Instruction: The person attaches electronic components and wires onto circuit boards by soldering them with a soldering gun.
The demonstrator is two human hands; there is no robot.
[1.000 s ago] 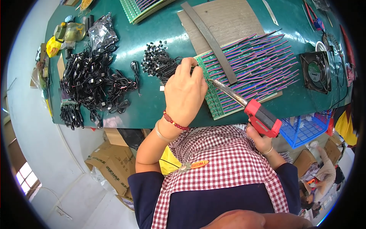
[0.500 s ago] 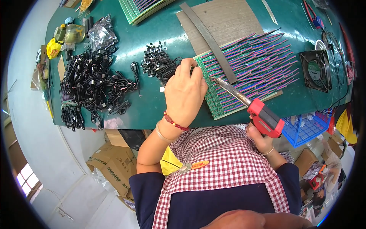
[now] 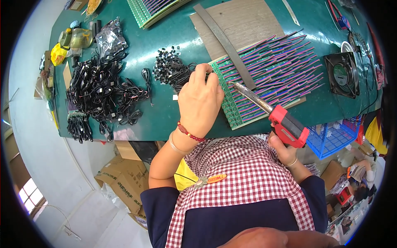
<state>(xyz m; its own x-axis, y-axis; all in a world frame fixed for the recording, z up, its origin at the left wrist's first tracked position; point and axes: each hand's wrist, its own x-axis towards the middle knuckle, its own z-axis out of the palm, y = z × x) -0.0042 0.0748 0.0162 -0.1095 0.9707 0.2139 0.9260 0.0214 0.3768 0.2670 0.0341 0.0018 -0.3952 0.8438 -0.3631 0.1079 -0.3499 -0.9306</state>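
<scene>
My right hand (image 3: 283,149) is closed round the handle of a red and black soldering gun (image 3: 289,127). Its metal barrel points up and left, and the tip sits at the left part of a green circuit board panel (image 3: 233,110). Rows of pink, blue and black wires (image 3: 285,70) run rightward from this panel. At the panel's left edge my left hand (image 3: 200,93) is curled in a pinch; its fingertips and whatever they hold are hidden behind the knuckles. Just left of it lies a bundle of black cables (image 3: 173,68) with small plugs. A flat metal bar (image 3: 227,47) lies across the wires.
Black coiled cables (image 3: 97,89) are heaped on the green table (image 3: 136,45) at left. A fan (image 3: 341,75) stands at right, above a blue basket (image 3: 328,140). More circuit panels (image 3: 155,12) are stacked at the far side. Cardboard boxes (image 3: 124,177) stand below left.
Both hands and the soldering gun stay almost in place, with only a slight shift in the view. At the lower right, a person in the background has changed position.
</scene>
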